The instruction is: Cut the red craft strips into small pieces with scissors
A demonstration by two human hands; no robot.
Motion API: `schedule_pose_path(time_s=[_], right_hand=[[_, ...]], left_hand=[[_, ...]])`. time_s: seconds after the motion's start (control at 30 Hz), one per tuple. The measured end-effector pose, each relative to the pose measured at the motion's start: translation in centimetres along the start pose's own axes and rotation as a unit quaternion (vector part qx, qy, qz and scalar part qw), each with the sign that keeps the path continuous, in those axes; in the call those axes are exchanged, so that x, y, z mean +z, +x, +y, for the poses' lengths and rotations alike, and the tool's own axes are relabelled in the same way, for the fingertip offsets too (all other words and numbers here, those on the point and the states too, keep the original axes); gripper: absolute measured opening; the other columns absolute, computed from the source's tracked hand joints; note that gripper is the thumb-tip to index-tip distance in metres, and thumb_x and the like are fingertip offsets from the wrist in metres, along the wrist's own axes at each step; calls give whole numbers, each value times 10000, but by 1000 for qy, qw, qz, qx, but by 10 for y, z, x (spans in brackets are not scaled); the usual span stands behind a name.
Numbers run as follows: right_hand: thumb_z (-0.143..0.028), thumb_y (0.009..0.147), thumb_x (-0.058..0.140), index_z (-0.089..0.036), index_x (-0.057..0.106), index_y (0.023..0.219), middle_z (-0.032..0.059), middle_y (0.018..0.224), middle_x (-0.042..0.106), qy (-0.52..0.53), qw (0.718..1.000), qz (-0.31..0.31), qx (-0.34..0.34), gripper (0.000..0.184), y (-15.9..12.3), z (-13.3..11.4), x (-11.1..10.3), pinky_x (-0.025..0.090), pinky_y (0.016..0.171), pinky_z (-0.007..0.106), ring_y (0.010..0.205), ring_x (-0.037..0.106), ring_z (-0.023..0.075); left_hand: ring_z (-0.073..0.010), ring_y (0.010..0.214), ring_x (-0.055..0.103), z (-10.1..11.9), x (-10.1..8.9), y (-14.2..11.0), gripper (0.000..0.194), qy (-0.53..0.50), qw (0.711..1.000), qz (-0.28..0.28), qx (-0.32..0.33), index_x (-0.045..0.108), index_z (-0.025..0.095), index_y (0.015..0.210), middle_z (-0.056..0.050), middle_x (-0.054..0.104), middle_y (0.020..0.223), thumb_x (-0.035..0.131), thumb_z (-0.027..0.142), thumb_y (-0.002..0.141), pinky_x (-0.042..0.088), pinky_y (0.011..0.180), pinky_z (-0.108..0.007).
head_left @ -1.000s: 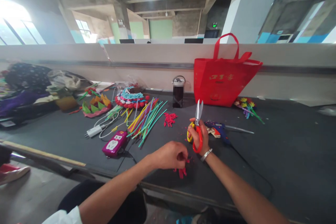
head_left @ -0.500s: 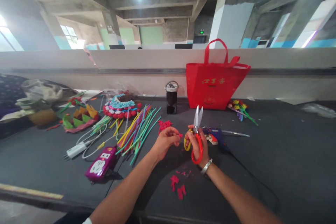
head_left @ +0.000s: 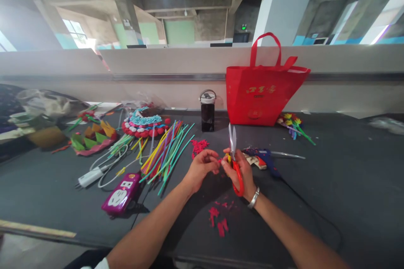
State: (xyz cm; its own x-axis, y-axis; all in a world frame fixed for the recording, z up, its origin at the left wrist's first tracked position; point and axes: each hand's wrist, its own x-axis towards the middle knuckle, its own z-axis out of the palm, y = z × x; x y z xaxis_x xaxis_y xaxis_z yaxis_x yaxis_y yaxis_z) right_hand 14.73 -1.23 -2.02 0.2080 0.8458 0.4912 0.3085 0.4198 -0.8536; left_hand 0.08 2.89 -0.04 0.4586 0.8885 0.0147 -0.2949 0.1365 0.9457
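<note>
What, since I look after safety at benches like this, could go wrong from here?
The scissors in the right hand have their blades slightly parted, and the left hand is close by, so a slip might nick it. Loose red scraps lie toward the near edge of the table and might be brushed off. The cord of the glue gun runs beside the right forearm and could perhaps get snagged.
</note>
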Motion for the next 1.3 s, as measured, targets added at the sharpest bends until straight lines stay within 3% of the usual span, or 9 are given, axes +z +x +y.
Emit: schedule_pose_path(time_s=[0.23, 0.4, 0.57, 0.67, 0.83, 1.0, 1.13, 1.3], right_hand=[[-258, 785, 622, -243, 549, 1049, -27, 767, 598, 12, 999, 13, 31, 275, 3, -6, 1, 504, 599, 247, 619, 583, 124], [-275, 784, 611, -241, 525, 1040, -44, 745, 573, 97, 992, 35, 69, 272, 6, -6, -2, 471, 507, 224, 543, 544, 102], [-291, 785, 618, -242, 498, 1030, -79, 644, 553, 161, 979, 74, 102, 277, 13, -2, -10, 476, 501, 226, 498, 550, 102], [-302, 792, 621, -243, 496, 1035, -84, 620, 548, 161, 979, 70, 106, 280, 14, 1, -11, 471, 494, 228, 492, 553, 108], [-321, 804, 614, -240, 486, 1072, -61, 688, 568, 158, 982, 39, 99, 307, 9, 1, -8, 474, 518, 232, 532, 567, 109], [-315, 799, 624, -242, 503, 1063, -43, 757, 568, 120, 990, 15, 74, 299, 5, -2, -6, 475, 534, 237, 557, 544, 105], [-293, 797, 621, -237, 533, 1043, -28, 779, 573, 54, 997, 7, 50, 268, 3, -5, -4, 478, 563, 242, 598, 544, 115], [-279, 805, 607, -243, 515, 1052, -36, 778, 560, 72, 996, 22, 50, 266, 4, -5, -4, 476, 539, 236, 573, 539, 108]], left_hand=[[-101, 529, 575, 1, 2, -2, 341, 3, 1000, -16, 0, 599, 147, 951, 16, 642, 681, 738, 144, 640, 464, 588, -249], [-90, 511, 563, 4, 2, -2, 316, 10, 1000, -26, -13, 606, 150, 907, 21, 633, 661, 750, 155, 626, 455, 565, -232], [-112, 526, 576, 5, 5, -8, 267, 84, 981, -139, -104, 642, 125, 846, -29, 658, 678, 761, 260, 649, 460, 557, -248], [-108, 529, 564, 3, 8, -11, 243, 145, 969, -166, -108, 660, 122, 805, -33, 648, 669, 721, 336, 707, 425, 537, -232], [-97, 536, 536, 1, 8, -9, 213, 194, 973, -101, -72, 667, 142, 781, 0, 609, 628, 706, 340, 714, 363, 505, -204], [-85, 540, 505, 2, 7, -5, 225, 140, 989, -13, -42, 647, 151, 790, 9, 606, 671, 727, 333, 685, 388, 540, -213], [-83, 544, 487, 4, 7, -5, 237, 128, 991, -6, -24, 655, 143, 753, 8, 587, 657, 732, 357, 683, 376, 548, -215], [-74, 505, 456, 3, 6, -4, 137, 121, 992, -3, -29, 632, 138, 653, 10, 572, 614, 695, 260, 662, 347, 515, -215]])
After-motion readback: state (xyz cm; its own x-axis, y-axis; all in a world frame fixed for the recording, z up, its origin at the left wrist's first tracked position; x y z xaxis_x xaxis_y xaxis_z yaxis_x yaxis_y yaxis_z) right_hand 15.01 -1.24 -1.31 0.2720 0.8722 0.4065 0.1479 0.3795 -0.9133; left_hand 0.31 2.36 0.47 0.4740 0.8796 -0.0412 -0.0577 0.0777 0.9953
